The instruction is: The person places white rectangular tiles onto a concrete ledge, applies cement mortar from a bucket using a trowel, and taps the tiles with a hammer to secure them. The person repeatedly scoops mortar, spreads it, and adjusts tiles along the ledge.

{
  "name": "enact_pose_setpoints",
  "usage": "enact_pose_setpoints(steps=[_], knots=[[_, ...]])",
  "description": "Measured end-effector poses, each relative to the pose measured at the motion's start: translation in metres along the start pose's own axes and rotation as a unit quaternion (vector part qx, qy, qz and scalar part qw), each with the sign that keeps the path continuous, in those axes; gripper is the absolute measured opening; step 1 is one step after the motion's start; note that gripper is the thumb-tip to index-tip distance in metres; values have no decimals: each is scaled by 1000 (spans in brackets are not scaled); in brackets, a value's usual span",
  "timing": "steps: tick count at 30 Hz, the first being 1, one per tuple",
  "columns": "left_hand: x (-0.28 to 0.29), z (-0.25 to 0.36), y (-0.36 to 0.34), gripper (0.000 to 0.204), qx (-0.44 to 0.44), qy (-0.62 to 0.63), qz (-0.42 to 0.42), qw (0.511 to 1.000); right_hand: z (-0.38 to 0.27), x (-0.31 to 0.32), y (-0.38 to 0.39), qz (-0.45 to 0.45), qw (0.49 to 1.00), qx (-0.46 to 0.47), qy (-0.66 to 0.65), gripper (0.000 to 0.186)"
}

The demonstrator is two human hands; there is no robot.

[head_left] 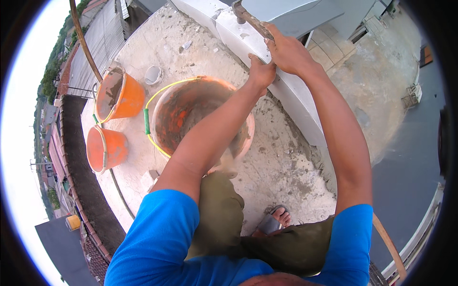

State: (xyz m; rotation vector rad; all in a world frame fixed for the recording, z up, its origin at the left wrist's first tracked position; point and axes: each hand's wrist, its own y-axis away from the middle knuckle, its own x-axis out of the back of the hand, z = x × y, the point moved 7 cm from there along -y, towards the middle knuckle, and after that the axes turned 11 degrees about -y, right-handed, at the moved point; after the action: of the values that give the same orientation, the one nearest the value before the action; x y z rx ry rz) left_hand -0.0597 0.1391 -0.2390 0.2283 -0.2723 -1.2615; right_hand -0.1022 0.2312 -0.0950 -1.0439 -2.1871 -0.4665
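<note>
My right hand [290,55] is wrapped around the handle of a hammer [259,27], whose metal head points up and left above a pale, smooth-topped parapet [298,102]. Just below and left of it, my left hand [262,75] is closed at the parapet's top edge, thumb uppermost. What its fingers hold, if anything, is hidden. Under my left forearm stands a large orange tub [164,112], smeared inside with grey mortar and fitted with a yellow handle with a green grip.
Two smaller orange buckets, an upper one [131,97] and a lower one [117,148], stand at left near a small white container [153,75]. My sandalled foot [279,217] rests on the rough concrete slab [272,190]. Beyond the parapet lies a lower concrete floor [377,90].
</note>
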Motion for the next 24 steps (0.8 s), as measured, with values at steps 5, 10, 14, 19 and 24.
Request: enact_pose_setpoints(steps=[5, 10, 14, 19, 24], knots=[[-9, 5, 1, 108, -16, -11, 18, 1000, 11, -13, -3, 28, 998, 31, 42, 53], [-8, -2, -8, 100, -44, 21, -42, 998, -1, -20, 6, 46, 998, 22, 42, 51], [-8, -2, -11, 114, -37, 9, 2, 999, -7, -5, 13, 53, 998, 1, 18, 52], [-6, -1, 0, 124, 52, -36, 23, 998, -3, 29, 72, 111, 993, 6, -36, 53], [12, -5, -3, 104, 71, -101, 41, 991, 3, 50, 204, 140, 971, -5, -196, 57]])
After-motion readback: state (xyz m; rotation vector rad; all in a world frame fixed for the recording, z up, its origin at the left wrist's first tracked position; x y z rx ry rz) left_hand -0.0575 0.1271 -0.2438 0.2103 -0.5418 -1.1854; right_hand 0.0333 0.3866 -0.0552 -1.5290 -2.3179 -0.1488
